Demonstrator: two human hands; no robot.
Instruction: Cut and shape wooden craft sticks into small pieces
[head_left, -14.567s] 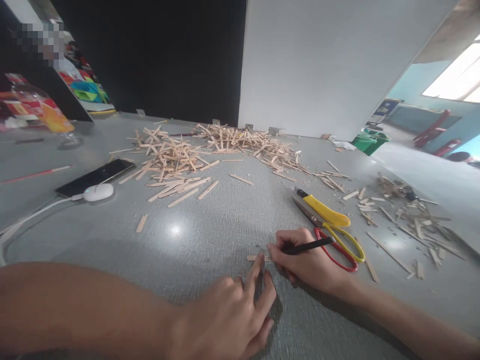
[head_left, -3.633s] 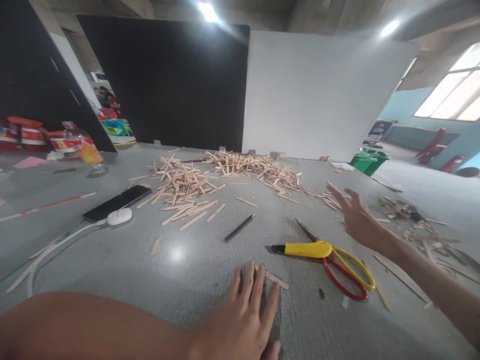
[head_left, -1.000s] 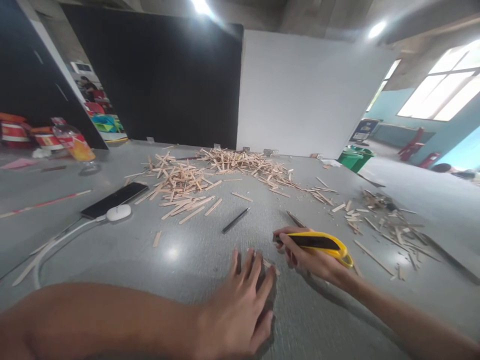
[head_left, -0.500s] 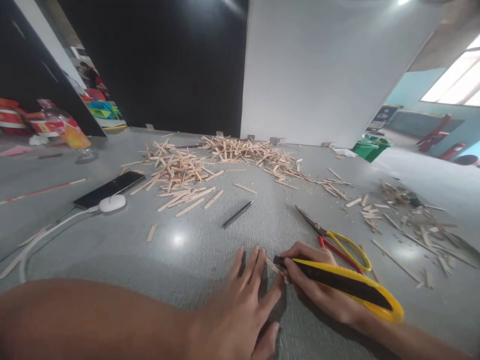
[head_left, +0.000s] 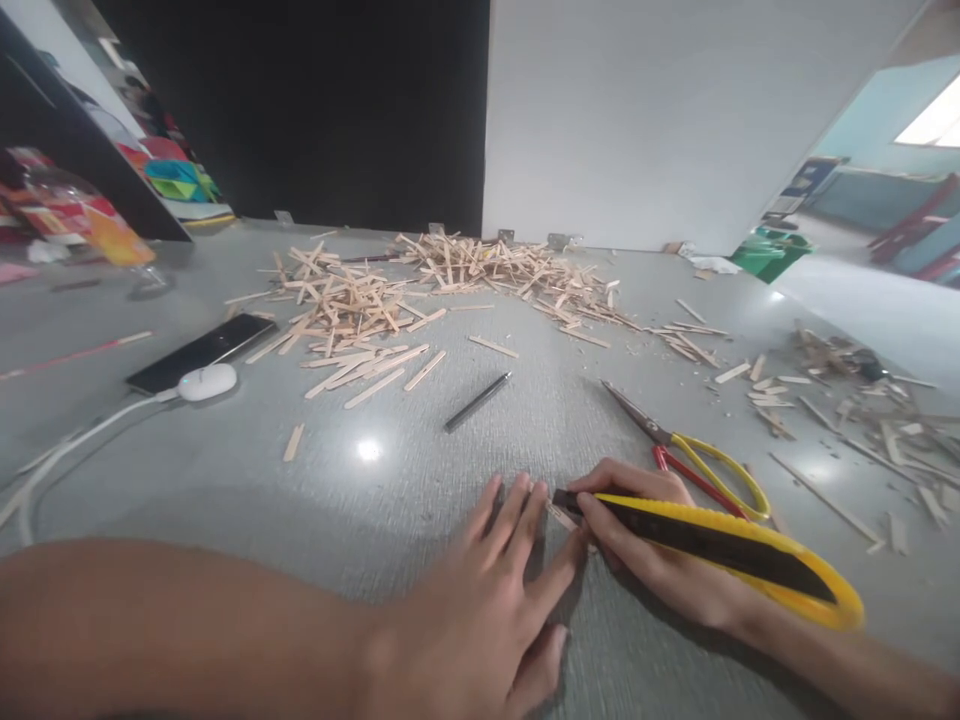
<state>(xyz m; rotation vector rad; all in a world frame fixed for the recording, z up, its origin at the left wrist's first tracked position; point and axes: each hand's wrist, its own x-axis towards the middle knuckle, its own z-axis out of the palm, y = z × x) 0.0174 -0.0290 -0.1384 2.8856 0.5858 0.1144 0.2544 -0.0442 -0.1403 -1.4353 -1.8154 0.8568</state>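
R hand point(head_left: 652, 572) grips yellow/blk cutter point(head_left: 750, 550); L hand point(head_left: 480, 600) splayed, fingers point(head_left: 531, 505) against stick point(head_left: 560, 515), marks illegible. Pen point(head_left: 478, 402) 12 o'clock; bottle point(head_left: 105, 226) approx 10, label blurred.

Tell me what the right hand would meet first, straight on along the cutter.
Likely the left hand, at its fingers just past the tip of the cutter. A stick lies close to that tip; depth is unclear, so it might be touched first.
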